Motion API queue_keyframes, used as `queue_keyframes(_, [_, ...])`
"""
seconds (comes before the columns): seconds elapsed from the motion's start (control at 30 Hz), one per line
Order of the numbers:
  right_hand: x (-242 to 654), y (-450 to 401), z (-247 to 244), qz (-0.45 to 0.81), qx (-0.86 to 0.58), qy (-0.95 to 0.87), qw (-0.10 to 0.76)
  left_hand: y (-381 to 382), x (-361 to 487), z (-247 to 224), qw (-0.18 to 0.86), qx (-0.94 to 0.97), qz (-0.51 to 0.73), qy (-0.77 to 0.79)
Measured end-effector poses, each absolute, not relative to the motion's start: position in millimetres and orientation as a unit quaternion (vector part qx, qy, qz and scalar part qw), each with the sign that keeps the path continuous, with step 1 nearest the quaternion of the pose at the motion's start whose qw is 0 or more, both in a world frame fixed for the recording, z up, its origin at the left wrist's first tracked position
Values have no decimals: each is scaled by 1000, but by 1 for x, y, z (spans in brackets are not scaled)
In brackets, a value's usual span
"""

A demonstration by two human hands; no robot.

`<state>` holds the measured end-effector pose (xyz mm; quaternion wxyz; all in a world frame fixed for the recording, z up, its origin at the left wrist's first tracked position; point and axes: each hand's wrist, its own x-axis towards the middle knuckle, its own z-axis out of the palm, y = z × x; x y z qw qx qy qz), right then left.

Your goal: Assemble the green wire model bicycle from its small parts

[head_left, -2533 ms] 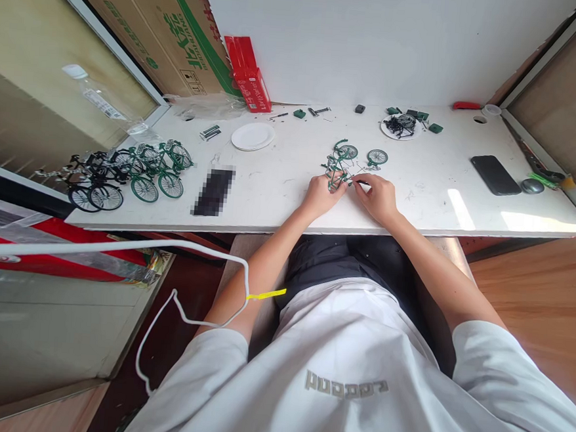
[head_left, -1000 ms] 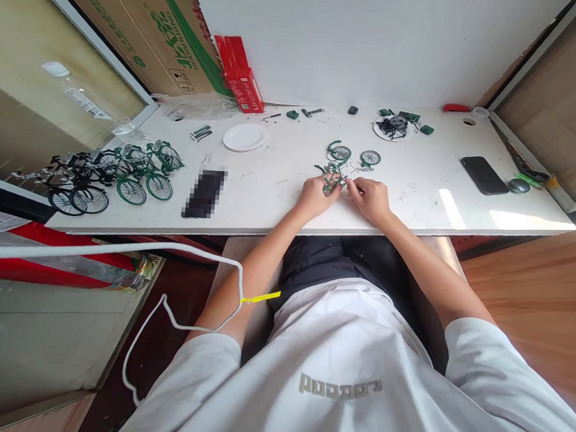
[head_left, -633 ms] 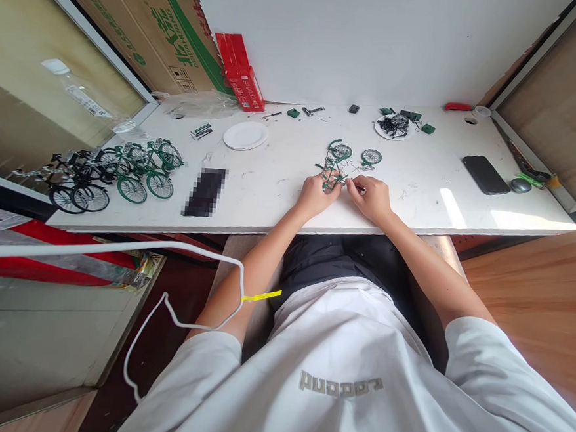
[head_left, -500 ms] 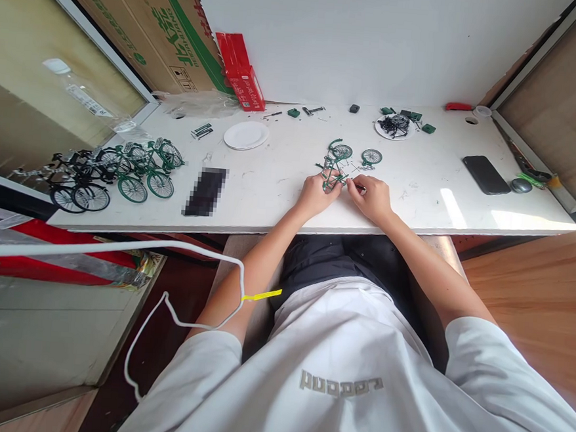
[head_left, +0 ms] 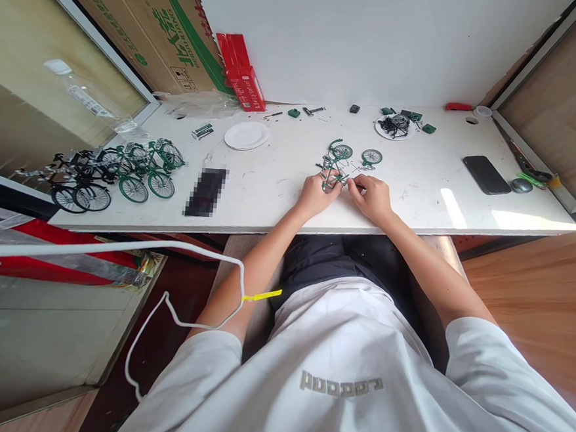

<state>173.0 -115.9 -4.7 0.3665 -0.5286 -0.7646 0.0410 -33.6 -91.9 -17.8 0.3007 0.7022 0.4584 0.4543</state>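
Near the middle of the white surface (head_left: 274, 195), the left hand (head_left: 315, 197) has its fingers closed on a small green bicycle frame (head_left: 334, 174). Just right of it, the right hand (head_left: 375, 199) has its fingers bunched together; whether they pinch a tiny part, I cannot tell. The step looks like fine fitting on the frame, calling next for a steady left hold and careful right-hand alignment. A loose wheel (head_left: 371, 157) lies farther off.
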Motion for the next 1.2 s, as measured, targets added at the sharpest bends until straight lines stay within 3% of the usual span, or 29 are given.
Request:
queue_keyframes(0.5, [174,-113,-9,47,-532,-755,380,-98,-31,-8,303,700,449,466])
queue_keyframes(0.97, [175,-114,-3,66,-522,-796,299,-94,-33,-14,239,737,420,472])
queue_keyframes(1.2, [173,-117,0,98,-534,-778,317,-94,-34,-13,240,738,415,475])
